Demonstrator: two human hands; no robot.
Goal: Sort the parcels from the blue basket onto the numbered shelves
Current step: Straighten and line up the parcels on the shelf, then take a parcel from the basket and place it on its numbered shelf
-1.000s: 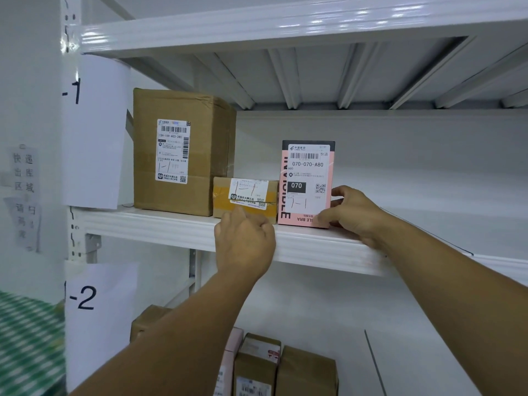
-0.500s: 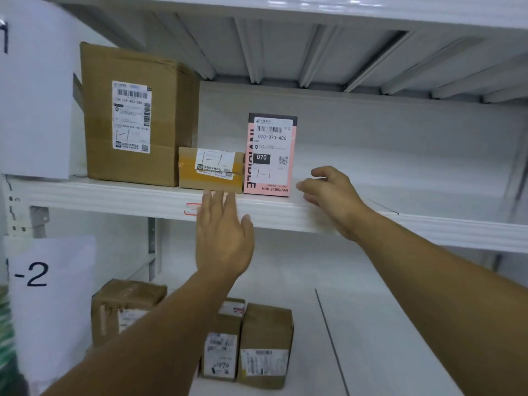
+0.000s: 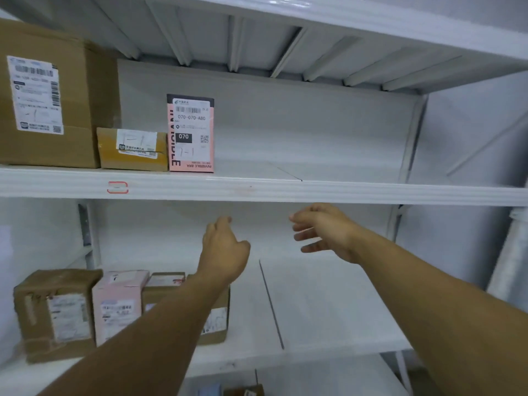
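Upper shelf, 10 o'clock: big carton, label facing out. Small carton just beside it at 3 o'clock. Pink box upright, next at 3 o'clock. Lower shelf, 8 o'clock: brown parcel, pink parcel just beside; further cartons partly hidden behind left forearm. Left hand centre, under upper shelf edge, fingers loose, holding nothing. Right hand at its 2 o'clock, apart, fingers spread, holding nothing.
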